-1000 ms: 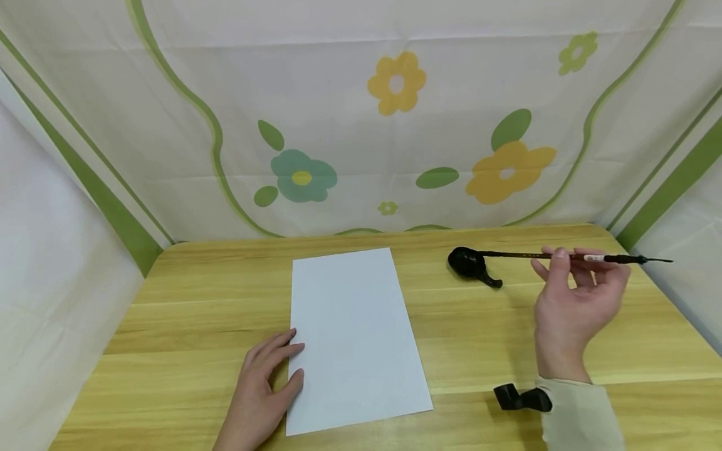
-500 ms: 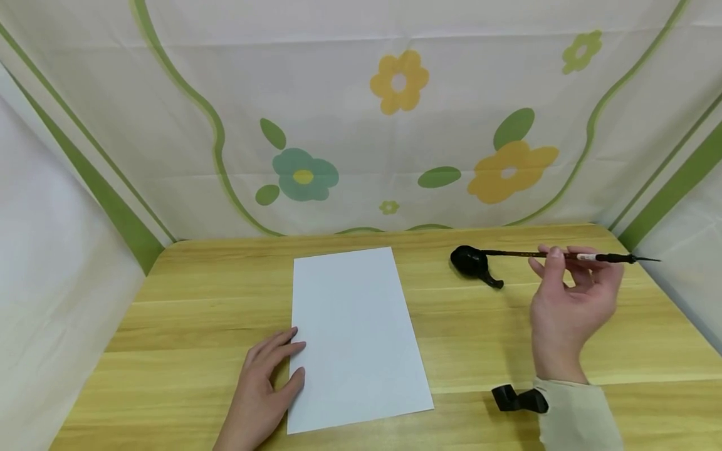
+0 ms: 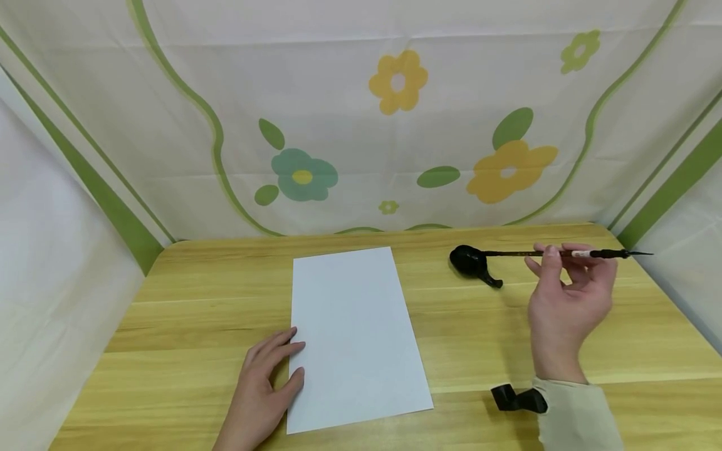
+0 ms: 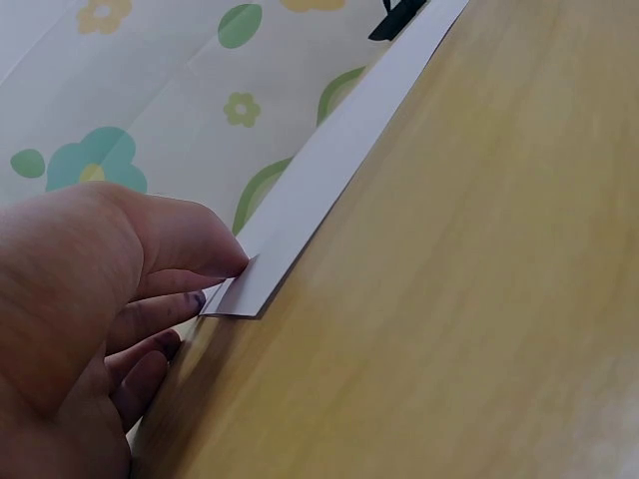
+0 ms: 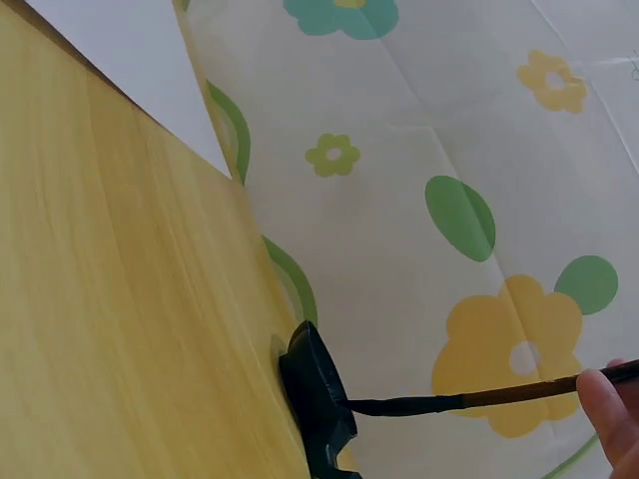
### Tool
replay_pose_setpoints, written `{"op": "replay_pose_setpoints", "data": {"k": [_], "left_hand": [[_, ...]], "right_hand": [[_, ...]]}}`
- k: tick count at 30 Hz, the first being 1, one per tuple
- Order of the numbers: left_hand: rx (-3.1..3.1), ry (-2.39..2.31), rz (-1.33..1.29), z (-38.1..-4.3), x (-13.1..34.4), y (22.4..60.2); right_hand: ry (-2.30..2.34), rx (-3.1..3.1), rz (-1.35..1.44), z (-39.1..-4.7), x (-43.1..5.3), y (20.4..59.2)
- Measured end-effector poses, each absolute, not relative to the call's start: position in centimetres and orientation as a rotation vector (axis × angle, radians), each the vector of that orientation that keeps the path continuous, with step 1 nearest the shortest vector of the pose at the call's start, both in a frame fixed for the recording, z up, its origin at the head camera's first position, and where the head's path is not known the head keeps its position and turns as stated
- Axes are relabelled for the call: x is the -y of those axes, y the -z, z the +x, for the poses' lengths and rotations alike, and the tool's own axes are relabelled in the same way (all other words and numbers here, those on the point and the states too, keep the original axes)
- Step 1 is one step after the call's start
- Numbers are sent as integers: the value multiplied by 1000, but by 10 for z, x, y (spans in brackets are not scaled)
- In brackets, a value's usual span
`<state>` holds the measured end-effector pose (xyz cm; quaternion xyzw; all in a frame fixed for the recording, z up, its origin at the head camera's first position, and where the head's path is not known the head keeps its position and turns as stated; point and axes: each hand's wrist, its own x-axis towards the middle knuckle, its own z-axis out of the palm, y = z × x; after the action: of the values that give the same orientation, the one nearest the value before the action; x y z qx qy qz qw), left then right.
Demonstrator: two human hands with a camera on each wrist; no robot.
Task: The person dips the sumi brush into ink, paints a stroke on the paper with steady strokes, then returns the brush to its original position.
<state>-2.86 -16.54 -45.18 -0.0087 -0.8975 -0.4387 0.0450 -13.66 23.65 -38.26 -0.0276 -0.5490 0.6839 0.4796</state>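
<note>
A calligraphy brush point(image 3: 581, 254) lies nearly level in my right hand point(image 3: 570, 307), pinched between thumb and fingers. Its dark bristles reach left to a small black ink dish point(image 3: 467, 260) with a curved, tail-like spout. In the right wrist view the bristle tip meets the dish point(image 5: 321, 389). My left hand point(image 3: 259, 382) rests at the left edge of a blank white sheet of paper point(image 3: 355, 338), thumb and fingertips spread on its border. From the left wrist, the thumb point(image 4: 215, 244) presses near the paper's corner point(image 4: 240, 294).
The paper and dish lie on a wood-grain table point(image 3: 192, 326). A white curtain point(image 3: 338, 113) with flower prints hangs right behind the table, and more cloth stands at both sides. A black device point(image 3: 519, 399) sits at the right cuff.
My right hand and the brush's far end have shifted slightly left, while the bristles stay at the ink dish. The left hand and paper keep their places.
</note>
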Motion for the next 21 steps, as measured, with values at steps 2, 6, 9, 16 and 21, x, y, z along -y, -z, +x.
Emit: {"op": "replay_pose_setpoints", "data": {"k": [2, 6, 9, 16, 21], "left_hand": [[2738, 1341, -25, -29, 165, 452], [2729, 1335, -32, -29, 165, 453], [2727, 1322, -68, -35, 160, 456], [2719, 1252, -165, -44, 153, 464], [2684, 1217, -219, -48, 148, 471]], "right_hand": [[-1644, 1381, -83, -137, -236, 383], [-1653, 1366, -127, -135, -238, 382], [-1714, 1303, -115, -132, -241, 379], [-1884, 1212, -26, -125, -210, 377], [-1913, 1334, 19, -123, -169, 374]]}}
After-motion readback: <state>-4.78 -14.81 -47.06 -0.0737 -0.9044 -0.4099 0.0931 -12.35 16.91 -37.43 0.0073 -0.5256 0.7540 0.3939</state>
